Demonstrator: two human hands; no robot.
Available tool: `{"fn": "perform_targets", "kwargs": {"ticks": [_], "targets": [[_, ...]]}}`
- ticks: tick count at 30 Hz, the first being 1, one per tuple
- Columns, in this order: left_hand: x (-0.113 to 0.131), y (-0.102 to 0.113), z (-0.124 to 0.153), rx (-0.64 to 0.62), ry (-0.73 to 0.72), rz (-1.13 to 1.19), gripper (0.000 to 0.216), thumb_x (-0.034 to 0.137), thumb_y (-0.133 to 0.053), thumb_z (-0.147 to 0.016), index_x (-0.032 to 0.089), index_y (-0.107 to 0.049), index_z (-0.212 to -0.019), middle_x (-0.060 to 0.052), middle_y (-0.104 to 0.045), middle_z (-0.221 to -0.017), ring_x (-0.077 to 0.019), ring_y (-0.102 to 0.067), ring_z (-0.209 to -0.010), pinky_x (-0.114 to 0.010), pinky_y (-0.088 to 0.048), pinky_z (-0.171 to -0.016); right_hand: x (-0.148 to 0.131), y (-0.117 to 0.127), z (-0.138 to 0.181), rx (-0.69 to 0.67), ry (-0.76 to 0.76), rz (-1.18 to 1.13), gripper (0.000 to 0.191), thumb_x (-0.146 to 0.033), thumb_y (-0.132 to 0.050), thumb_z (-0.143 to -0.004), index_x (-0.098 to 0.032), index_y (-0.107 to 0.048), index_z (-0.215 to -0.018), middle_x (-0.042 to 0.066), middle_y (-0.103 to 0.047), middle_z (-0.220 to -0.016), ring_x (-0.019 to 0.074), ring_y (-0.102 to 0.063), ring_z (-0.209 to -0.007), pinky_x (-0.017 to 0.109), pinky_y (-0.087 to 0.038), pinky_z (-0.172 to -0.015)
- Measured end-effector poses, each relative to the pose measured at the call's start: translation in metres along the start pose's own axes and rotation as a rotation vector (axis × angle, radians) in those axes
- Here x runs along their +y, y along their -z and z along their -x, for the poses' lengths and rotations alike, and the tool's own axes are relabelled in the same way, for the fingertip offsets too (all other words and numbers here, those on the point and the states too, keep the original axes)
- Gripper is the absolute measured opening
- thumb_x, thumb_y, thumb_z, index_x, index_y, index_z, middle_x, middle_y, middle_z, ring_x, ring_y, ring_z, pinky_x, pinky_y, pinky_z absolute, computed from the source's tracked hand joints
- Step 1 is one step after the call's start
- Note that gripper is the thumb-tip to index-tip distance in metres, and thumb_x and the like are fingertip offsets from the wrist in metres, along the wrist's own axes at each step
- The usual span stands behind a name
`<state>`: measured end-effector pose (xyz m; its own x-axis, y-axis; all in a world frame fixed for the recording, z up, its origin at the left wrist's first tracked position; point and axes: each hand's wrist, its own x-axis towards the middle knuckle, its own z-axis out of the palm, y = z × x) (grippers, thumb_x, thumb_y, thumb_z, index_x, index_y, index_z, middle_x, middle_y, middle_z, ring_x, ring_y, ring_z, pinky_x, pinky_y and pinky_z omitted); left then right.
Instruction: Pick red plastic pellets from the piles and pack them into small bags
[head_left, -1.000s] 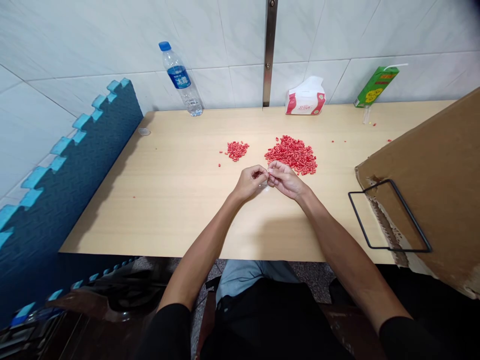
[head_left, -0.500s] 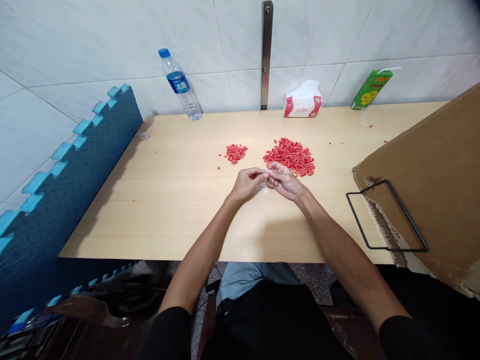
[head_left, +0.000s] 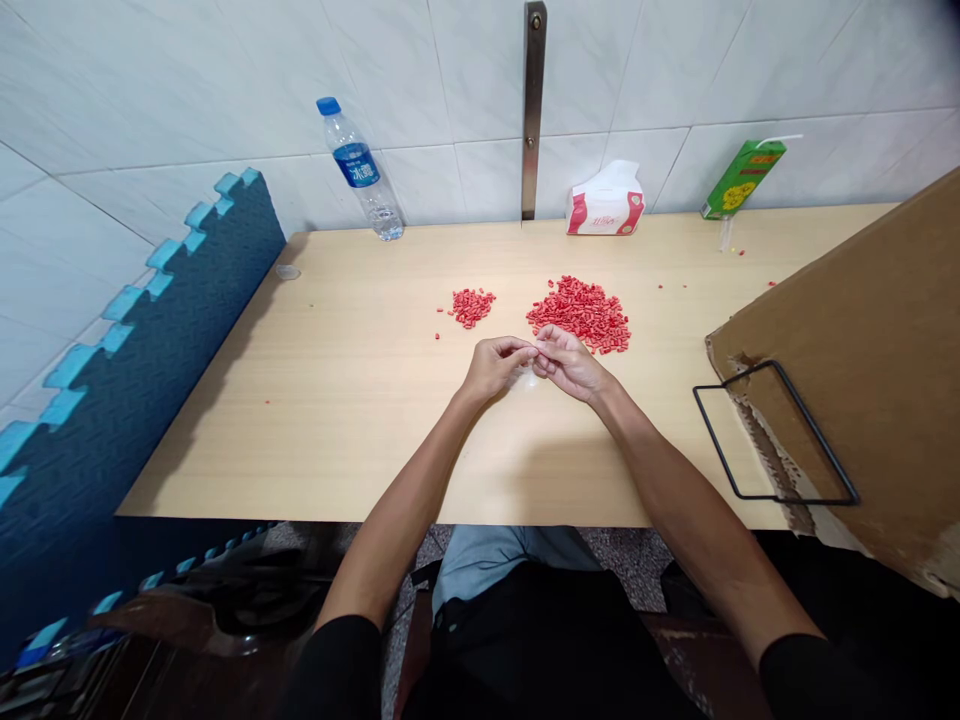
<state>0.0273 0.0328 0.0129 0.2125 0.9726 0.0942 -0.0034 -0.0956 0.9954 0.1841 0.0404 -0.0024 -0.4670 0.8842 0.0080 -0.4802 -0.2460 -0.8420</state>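
Observation:
My left hand (head_left: 495,366) and my right hand (head_left: 568,361) meet fingertip to fingertip over the table (head_left: 360,420), both closed in a pinch. Whatever lies between the fingertips is too small and hidden to name. Under the hands shows a small clear object (head_left: 529,381), partly covered by the fingers. Just beyond my right hand spreads a large pile of small red cylindrical pieces (head_left: 581,308). A smaller pile of the same red pieces (head_left: 472,307) lies to its left, beyond my left hand.
Along the wall stand a water bottle (head_left: 362,170), a tissue pack (head_left: 606,203) and a green drink carton (head_left: 742,178). A cardboard sheet (head_left: 862,370) with a black wire frame (head_left: 814,425) bounds the right side; blue foam mats (head_left: 172,350) bound the left.

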Motion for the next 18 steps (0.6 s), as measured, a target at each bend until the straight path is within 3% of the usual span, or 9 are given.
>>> {"fn": "perform_targets", "kwargs": {"ticks": [18], "targets": [[-0.0032,-0.0005,-0.0006,-0.004,-0.017,0.024,0.020,0.032,-0.074,-0.068,0.012,-0.072,-0.071,-0.005,-0.070,-0.065,-0.0145,-0.063,-0.060,-0.026,-0.049,-0.061,0.0030,0.0022,-0.0015,-0.021,0.021,-0.017,0.029,-0.031,-0.075,-0.075,-0.022,-0.050,-0.085,-0.008,-0.050,-0.053,0.0070,-0.035,-0.045,0.022,-0.030,-0.048]]}}
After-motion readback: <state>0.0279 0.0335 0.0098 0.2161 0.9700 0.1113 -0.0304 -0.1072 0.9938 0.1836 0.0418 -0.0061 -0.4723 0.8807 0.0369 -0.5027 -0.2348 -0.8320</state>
